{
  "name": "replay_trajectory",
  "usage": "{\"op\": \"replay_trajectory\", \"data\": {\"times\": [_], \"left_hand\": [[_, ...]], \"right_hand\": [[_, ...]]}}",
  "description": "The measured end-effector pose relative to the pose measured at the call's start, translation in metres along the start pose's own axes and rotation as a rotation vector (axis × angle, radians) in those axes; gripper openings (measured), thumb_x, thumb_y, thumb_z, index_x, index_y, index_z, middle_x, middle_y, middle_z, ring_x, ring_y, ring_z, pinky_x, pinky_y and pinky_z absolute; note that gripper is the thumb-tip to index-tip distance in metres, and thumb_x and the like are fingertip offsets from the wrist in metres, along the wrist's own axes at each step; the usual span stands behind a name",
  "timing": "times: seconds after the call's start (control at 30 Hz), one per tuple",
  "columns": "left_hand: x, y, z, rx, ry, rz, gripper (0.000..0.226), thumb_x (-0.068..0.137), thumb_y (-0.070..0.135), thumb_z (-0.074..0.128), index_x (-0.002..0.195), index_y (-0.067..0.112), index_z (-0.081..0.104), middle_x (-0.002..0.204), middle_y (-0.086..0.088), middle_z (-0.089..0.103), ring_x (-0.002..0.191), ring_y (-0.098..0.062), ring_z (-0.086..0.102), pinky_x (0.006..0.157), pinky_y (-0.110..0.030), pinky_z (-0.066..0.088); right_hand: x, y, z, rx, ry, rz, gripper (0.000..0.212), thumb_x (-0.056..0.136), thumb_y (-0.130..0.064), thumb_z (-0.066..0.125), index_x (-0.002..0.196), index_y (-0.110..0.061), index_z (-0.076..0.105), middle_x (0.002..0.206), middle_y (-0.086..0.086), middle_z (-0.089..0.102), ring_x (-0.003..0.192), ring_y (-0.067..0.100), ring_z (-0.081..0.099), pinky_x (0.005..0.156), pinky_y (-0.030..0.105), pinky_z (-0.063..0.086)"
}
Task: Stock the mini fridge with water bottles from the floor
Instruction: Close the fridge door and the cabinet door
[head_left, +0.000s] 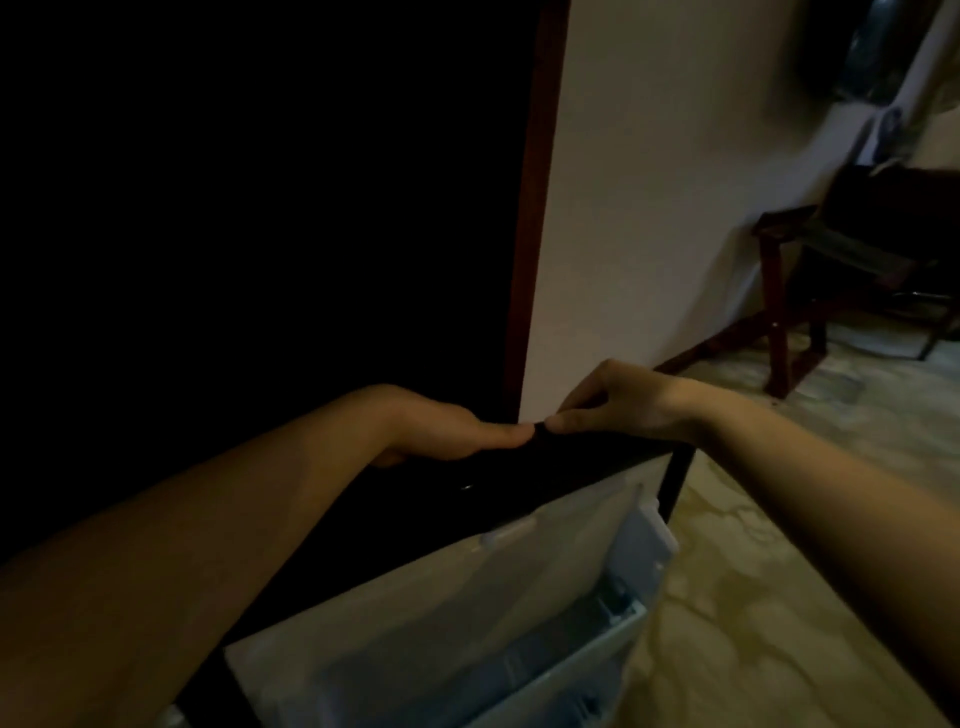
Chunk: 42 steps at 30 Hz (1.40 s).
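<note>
The mini fridge door (524, 480) stands open below me. Its black top edge runs from lower left to upper right, and its white inner liner with door shelves (467, 608) faces me. My left hand (447, 431) grips the top edge, thumb lying along it and fingers hidden behind. Just right of it, my right hand (623, 408) holds the same edge, with the thumb tip almost touching my left thumb. No water bottle is in view. The fridge interior at the left is too dark to see.
A pale wall (649, 234) with a dark red wooden frame (530, 234) rises behind the door. A dark wooden stand (810, 291) sits on the marbled floor (753, 597) at the right.
</note>
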<state>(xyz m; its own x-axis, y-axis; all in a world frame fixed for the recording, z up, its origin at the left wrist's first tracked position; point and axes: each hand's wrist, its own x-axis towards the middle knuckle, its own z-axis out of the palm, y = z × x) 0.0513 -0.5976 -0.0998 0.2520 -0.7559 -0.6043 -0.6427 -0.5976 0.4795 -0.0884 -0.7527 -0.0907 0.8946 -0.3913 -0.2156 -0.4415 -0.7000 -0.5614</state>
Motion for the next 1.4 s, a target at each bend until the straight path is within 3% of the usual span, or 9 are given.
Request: {"op": "replay_trajectory", "data": {"times": [0.13, 0.23, 0.43, 0.63, 0.77, 0.97, 1.23, 1.33, 1.4], "left_hand": [[-0.011, 0.006, 0.009, -0.005, -0.092, -0.004, 0.086, 0.079, 0.075, 0.026, 0.144, 0.020, 0.035, 0.151, -0.002, 0.033, 0.138, -0.017, 0.034, 0.107, -0.019, 0.023], [-0.024, 0.020, 0.018, -0.013, -0.159, -0.039, 0.086, 0.082, 0.072, 0.023, 0.145, 0.014, 0.031, 0.153, -0.005, 0.030, 0.139, -0.020, 0.032, 0.118, -0.030, 0.022], [-0.049, 0.039, 0.041, 0.039, -0.193, -0.059, 0.074, 0.088, 0.065, 0.028, 0.142, 0.014, 0.036, 0.151, -0.006, 0.033, 0.139, -0.022, 0.032, 0.113, -0.033, 0.021], [-0.088, 0.038, 0.077, 0.289, -0.149, -0.098, 0.078, 0.080, 0.077, 0.023, 0.139, 0.029, 0.037, 0.153, -0.002, 0.030, 0.143, -0.027, 0.018, 0.113, -0.052, 0.001], [-0.116, 0.037, 0.096, 0.360, -0.095, -0.046, 0.075, 0.082, 0.074, 0.026, 0.136, 0.025, 0.043, 0.150, -0.002, 0.034, 0.140, -0.026, 0.021, 0.112, -0.057, 0.003], [-0.173, 0.013, 0.124, 0.253, 0.095, 0.102, 0.067, 0.086, 0.064, 0.038, 0.138, 0.021, 0.041, 0.151, 0.004, 0.032, 0.144, -0.014, 0.012, 0.116, -0.044, -0.007], [-0.289, -0.071, 0.141, 0.304, 0.214, 0.108, 0.070, 0.093, 0.052, 0.036, 0.150, 0.025, 0.004, 0.159, 0.007, -0.004, 0.145, -0.008, -0.013, 0.115, -0.035, -0.012], [-0.325, -0.105, 0.152, 0.271, 0.252, 0.066, 0.072, 0.094, 0.052, 0.035, 0.150, 0.025, -0.002, 0.158, 0.007, -0.010, 0.143, -0.005, -0.016, 0.114, -0.033, -0.011], [-0.349, -0.129, 0.158, 0.249, 0.255, 0.007, 0.074, 0.093, 0.054, 0.033, 0.150, 0.025, -0.005, 0.158, 0.008, -0.012, 0.139, -0.001, -0.019, 0.114, -0.033, -0.010]], "right_hand": [[-0.017, -0.001, 0.001, 0.003, -0.072, 0.026, 0.026, 0.078, -0.053, 0.064, 0.087, -0.031, 0.075, 0.090, -0.011, 0.073, 0.091, 0.011, 0.066, 0.084, 0.028, 0.053], [-0.041, -0.006, 0.001, -0.003, -0.143, 0.057, 0.027, 0.083, -0.051, 0.059, 0.092, -0.030, 0.074, 0.093, -0.009, 0.070, 0.091, 0.011, 0.063, 0.082, 0.028, 0.050], [-0.083, -0.013, 0.002, 0.137, -0.329, 0.115, 0.026, 0.089, -0.036, 0.058, 0.095, -0.017, 0.074, 0.089, 0.000, 0.070, 0.086, 0.013, 0.063, 0.088, 0.034, 0.049], [-0.136, -0.025, 0.018, 0.396, -0.513, 0.239, 0.025, 0.090, -0.027, 0.060, 0.106, -0.011, 0.071, 0.090, -0.004, 0.070, 0.083, 0.003, 0.063, 0.077, 0.014, 0.047], [-0.158, -0.037, 0.030, 0.407, -0.636, 0.279, 0.028, 0.089, -0.024, 0.061, 0.111, -0.010, 0.069, 0.097, 0.001, 0.071, 0.090, 0.008, 0.066, 0.085, 0.019, 0.051], [-0.195, -0.064, 0.064, 0.418, -0.670, 0.298, 0.025, 0.088, -0.022, 0.062, 0.104, -0.005, 0.071, 0.100, 0.008, 0.073, 0.096, 0.014, 0.067, 0.095, 0.031, 0.051], [-0.238, -0.164, 0.135, 0.413, -0.775, 0.297, 0.030, 0.089, -0.016, 0.060, 0.113, 0.001, 0.065, 0.114, 0.018, 0.068, 0.109, 0.027, 0.064, 0.100, 0.037, 0.049], [-0.239, -0.204, 0.166, 0.410, -0.786, 0.299, 0.034, 0.090, -0.014, 0.060, 0.119, 0.002, 0.060, 0.106, 0.014, 0.069, 0.099, 0.022, 0.067, 0.089, 0.025, 0.053], [-0.237, -0.230, 0.184, 0.397, -0.784, 0.269, 0.028, 0.090, -0.017, 0.060, 0.110, 0.002, 0.063, 0.085, 0.001, 0.067, 0.074, 0.003, 0.066, 0.065, 0.008, 0.050]]}}
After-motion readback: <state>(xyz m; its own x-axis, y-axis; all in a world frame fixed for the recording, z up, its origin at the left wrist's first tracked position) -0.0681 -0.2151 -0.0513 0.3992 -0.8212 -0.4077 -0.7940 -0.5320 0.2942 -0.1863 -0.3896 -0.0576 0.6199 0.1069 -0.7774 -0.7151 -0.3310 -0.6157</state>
